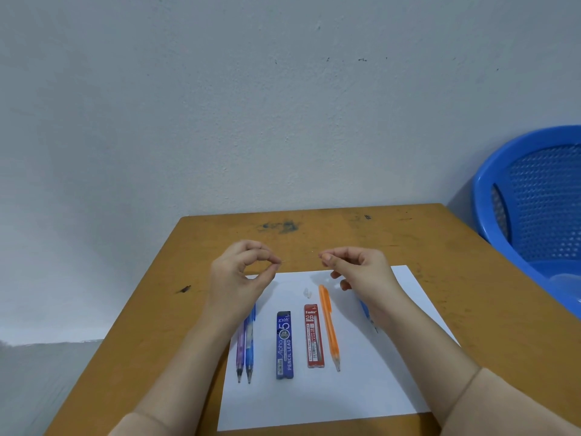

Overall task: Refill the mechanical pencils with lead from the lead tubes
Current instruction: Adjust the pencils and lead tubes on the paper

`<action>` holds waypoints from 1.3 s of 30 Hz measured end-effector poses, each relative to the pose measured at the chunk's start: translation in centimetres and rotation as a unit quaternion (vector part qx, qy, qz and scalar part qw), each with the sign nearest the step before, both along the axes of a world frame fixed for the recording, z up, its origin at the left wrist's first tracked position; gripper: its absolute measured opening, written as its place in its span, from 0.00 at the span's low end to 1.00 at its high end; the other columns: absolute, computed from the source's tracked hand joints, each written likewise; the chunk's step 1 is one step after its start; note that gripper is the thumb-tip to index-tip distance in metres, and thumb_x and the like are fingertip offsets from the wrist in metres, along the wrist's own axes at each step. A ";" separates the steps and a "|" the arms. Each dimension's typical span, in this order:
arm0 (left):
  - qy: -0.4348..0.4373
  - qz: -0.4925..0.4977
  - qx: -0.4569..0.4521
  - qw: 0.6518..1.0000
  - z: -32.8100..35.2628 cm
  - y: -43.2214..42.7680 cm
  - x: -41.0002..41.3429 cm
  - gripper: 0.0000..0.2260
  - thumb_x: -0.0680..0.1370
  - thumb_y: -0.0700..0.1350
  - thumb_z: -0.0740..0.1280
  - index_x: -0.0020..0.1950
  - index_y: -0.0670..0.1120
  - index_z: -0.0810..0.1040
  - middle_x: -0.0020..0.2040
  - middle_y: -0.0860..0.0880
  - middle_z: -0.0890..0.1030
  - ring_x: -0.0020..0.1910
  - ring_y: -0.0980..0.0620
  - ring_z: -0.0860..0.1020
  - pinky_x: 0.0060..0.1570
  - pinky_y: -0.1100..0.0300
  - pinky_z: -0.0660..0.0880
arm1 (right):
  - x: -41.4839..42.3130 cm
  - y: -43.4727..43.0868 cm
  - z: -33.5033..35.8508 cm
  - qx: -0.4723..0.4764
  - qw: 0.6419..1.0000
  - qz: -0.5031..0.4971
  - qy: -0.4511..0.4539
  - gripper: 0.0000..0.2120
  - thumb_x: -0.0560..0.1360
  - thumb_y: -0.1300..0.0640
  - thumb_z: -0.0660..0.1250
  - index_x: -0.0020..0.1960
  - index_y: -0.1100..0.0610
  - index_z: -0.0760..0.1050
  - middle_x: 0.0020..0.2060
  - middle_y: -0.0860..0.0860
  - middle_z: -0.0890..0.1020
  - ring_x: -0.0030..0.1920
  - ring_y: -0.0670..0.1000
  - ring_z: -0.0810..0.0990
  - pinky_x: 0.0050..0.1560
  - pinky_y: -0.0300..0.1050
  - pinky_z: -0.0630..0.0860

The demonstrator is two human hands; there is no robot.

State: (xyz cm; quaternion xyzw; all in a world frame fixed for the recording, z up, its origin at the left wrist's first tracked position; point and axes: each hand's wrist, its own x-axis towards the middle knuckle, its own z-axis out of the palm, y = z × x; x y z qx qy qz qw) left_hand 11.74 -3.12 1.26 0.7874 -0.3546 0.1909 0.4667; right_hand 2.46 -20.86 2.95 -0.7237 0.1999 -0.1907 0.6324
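Left hand [242,272], right hand [358,269]: each pinches thin lead [282,263] (barely visible) over paper sheet [361,388] far edge; hard squeeze could snap it.

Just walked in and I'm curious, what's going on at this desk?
A person is working on refilling mechanical pencils. The left hand and right hand are raised above the white paper, each pinching what looks like a thin lead, too fine to confirm. The orange pencil, blue lead tube, red lead tube, purple pencil and blue pencil lie on the paper.
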 end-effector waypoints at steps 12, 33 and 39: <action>0.007 0.012 -0.002 1.000 0.0 0.1 0.2 0.07 0.70 0.38 0.74 0.43 0.51 0.83 0.45 0.55 0.80 0.49 0.59 0.76 0.47 0.75 0.69 | 0.1 -0.6 0.0 0.032 0.998 -0.053 -0.007 0.04 0.76 0.57 0.68 0.45 0.53 0.82 0.39 0.49 0.83 0.37 0.46 0.77 0.39 0.42 0.75; 0.032 0.078 0.002 0.996 -0.2 0.5 1.0 0.08 0.72 0.41 0.74 0.42 0.54 0.80 0.44 0.56 0.79 0.46 0.62 0.74 0.44 0.71 0.67 | 0.1 0.2 -0.3 -0.265 0.943 0.180 0.094 0.11 0.79 0.57 0.63 0.40 0.46 0.76 0.42 0.43 0.79 0.46 0.43 0.75 0.42 0.36 0.70; 0.035 0.076 0.004 0.996 -0.2 0.4 0.9 0.07 0.72 0.41 0.73 0.42 0.53 0.79 0.45 0.56 0.79 0.45 0.62 0.74 0.44 0.73 0.66 | 0.2 0.5 -0.9 -0.302 0.915 0.224 0.145 0.10 0.79 0.54 0.62 0.40 0.44 0.76 0.50 0.49 0.74 0.49 0.44 0.75 0.41 0.32 0.68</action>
